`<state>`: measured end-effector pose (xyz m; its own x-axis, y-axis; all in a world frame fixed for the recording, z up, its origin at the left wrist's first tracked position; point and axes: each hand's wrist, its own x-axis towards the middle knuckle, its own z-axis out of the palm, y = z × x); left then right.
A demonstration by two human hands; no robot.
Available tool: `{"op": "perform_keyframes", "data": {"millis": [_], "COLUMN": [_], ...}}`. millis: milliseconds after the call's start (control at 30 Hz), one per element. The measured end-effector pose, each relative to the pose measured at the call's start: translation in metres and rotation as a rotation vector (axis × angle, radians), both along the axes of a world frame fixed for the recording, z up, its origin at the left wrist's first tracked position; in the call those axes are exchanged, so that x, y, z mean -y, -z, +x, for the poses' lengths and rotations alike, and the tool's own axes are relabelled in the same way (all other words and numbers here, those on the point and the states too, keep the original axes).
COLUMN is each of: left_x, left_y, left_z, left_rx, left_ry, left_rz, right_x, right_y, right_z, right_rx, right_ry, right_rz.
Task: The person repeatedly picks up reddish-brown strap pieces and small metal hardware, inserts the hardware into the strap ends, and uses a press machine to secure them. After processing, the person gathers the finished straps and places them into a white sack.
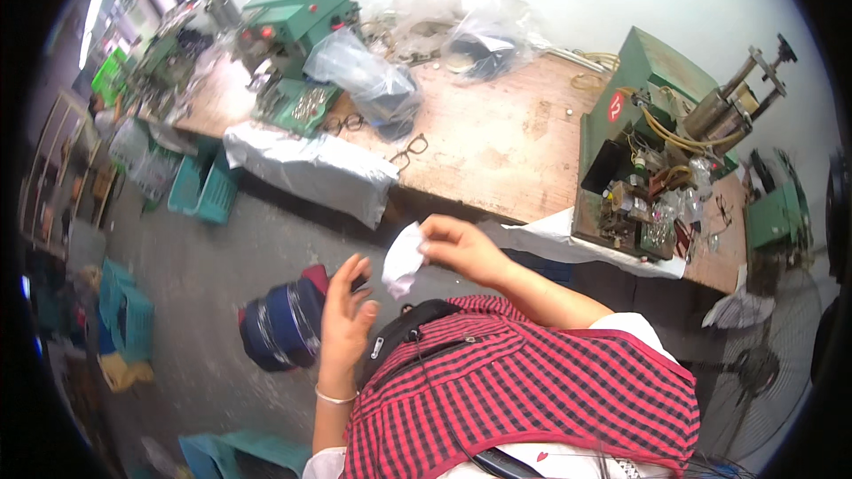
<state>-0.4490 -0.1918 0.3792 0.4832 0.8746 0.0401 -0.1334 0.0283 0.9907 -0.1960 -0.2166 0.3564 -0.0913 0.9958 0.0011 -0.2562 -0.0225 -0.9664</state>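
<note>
The right hand [461, 248] grasps a small crumpled white scrap [403, 260], paper or cloth, thin and creased, pinched at its upper edge between thumb and fingers [432, 235]; the scrap hangs down, held in the air in front of the near edge of the wooden desk [497, 146]. The left hand [344, 306] is just beside the scrap, below and to its left, fingers released and loosely spread, not touching it; a thin pale bangle [334, 398] circles its wrist. The desk top is worn, pale brown board with scuffed patches. At the desk's right end stands a green metal machine [652, 146] with exposed wiring and a steel cylinder. Toward the desk's far left sits a second green box-shaped machine [302, 13], with crinkled clear plastic bags [364, 75] beside it. Two dark-rimmed spectacle frames [408, 151] lie on the desk near the bags. A grey wrinkled sheet [306, 168] drapes over the desk's near-left edge.
</note>
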Motion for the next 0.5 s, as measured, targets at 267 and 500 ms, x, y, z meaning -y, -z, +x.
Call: {"op": "perform_keyframes", "data": {"millis": [267, 500], "left_x": [-0.116, -0.170], "left_y": [-0.007, -0.007], "left_z": [0.053, 0.101], "left_rx": [0.104, 0.056], "left_ry": [0.403, 0.532], "left_rz": [-0.284, -0.327], "right_x": [-0.038, -0.073], "right_y": [-0.060, -0.050], "right_z": [-0.018, 0.041], "right_rx": [0.338, 0.086], "right_ry": [0.314, 0.209], "right_rz": [-0.017, -0.163]}}
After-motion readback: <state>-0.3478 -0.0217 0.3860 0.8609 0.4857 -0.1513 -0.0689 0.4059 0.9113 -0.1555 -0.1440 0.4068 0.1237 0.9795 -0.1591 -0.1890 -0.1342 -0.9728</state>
